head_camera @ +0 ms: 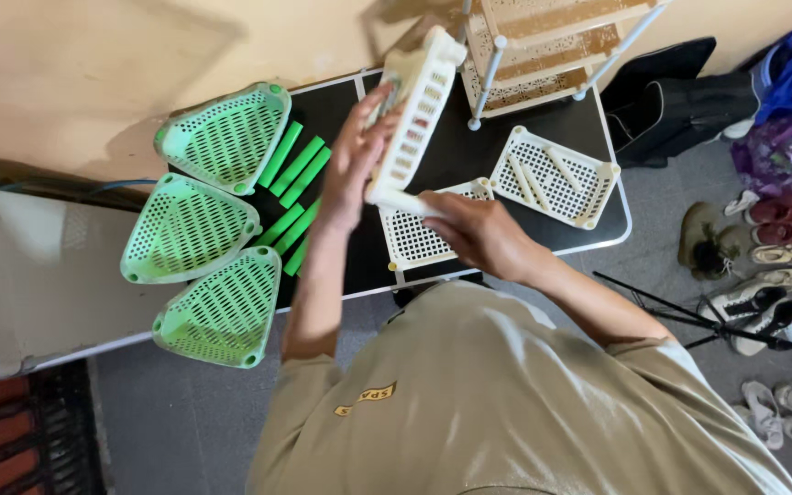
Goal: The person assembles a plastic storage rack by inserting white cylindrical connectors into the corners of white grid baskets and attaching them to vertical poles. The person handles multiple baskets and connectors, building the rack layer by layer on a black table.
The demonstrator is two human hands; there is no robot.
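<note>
- Gripping a cream shelf tray (pixel 414 110) tilted on edge above the black table (pixel 456 151): left hand (pixel 355 156) at nine o'clock, right hand (pixel 469 229) at six.
- Green trays (pixel 203 225) lie at nine o'clock, green tubes (pixel 293 188) beside them.

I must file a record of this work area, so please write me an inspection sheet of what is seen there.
Surface: black table with white edge, against a beige wall.
Job's things: cream perforated shelf tray, held tilted above the table by both hands.
Clutter: three green triangular trays; green tubes; two cream trays lying flat, one holding cream tubes; part-built cream rack.
Grippers: left hand grips the tray's side; right hand holds its lower end.
Cables: a thin one along the wall, left.
Surroundings: shoes, bags, tripod legs on grey floor.
</note>
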